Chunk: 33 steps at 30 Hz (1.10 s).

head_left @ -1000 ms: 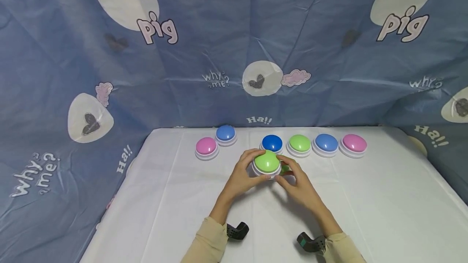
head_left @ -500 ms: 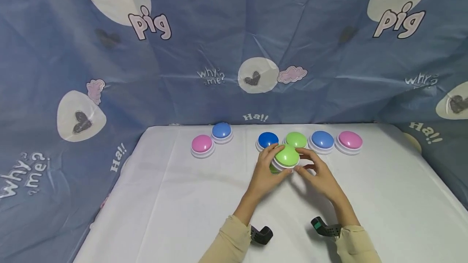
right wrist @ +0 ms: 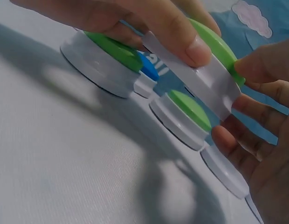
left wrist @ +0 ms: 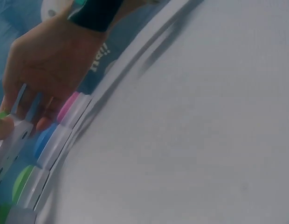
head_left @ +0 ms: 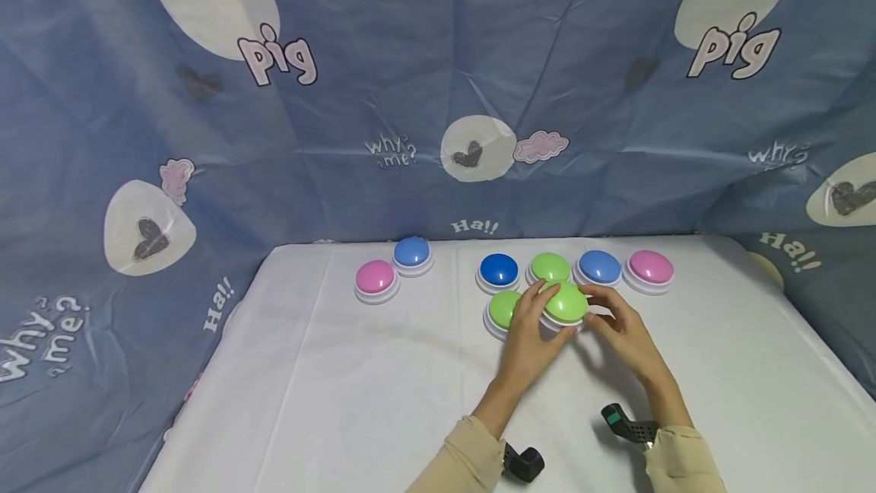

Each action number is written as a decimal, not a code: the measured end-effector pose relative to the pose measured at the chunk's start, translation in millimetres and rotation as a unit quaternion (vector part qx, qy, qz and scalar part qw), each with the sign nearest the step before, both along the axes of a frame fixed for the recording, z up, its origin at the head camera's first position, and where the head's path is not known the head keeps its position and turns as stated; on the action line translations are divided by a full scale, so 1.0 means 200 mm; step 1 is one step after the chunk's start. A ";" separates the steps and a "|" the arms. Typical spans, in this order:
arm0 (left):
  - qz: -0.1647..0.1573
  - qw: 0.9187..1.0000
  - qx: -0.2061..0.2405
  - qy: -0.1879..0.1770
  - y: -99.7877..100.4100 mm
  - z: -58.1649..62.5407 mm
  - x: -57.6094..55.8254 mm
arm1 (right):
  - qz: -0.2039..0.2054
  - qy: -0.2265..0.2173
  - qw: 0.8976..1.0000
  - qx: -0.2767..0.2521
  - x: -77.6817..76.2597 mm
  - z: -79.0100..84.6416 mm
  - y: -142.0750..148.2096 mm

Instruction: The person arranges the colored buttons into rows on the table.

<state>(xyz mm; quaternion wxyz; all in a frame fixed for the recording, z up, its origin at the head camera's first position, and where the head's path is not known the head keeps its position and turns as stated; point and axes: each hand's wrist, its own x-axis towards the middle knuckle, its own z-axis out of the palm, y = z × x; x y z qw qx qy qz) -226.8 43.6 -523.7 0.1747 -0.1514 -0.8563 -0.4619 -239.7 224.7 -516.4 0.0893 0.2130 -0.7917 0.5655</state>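
Both hands hold a push button with a green dome and white base (head_left: 566, 303), raised over the white table. The left hand (head_left: 528, 348) grips its left side, with the thumb against the white base in the right wrist view. From the right, the right hand (head_left: 630, 341) pinches the edge, its fingers touching dome and base. A second green button (head_left: 504, 309) sits on the table just left of the left hand's fingers. Right behind the held button stands another green one (head_left: 550, 268), partly covered by it.
A dark blue button (head_left: 498, 271), a lighter blue one (head_left: 598, 268) and a pink one (head_left: 651, 268) stand along the back. Farther left are a pink button (head_left: 375, 278) and a blue one (head_left: 411, 252). A printed blue cloth (head_left: 383, 196) hangs behind the table (head_left: 356, 402).
Both hands have carried the green button rightward, from in front of the dark blue button to in front of the back green one. The green button on the table has come into view.
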 end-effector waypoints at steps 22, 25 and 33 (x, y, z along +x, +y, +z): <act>-0.011 0.996 -0.085 -0.013 0.13 -0.05 -0.01 | -0.003 -0.025 0.999 0.028 -0.05 -0.13 0.08; -0.005 0.994 -0.109 0.004 0.13 -0.05 -0.01 | -0.005 -0.024 0.999 0.021 -0.05 -0.13 0.09; -0.020 0.989 -0.146 -0.004 0.11 -0.08 0.04 | -0.012 -0.016 0.999 0.026 -0.02 -0.16 0.05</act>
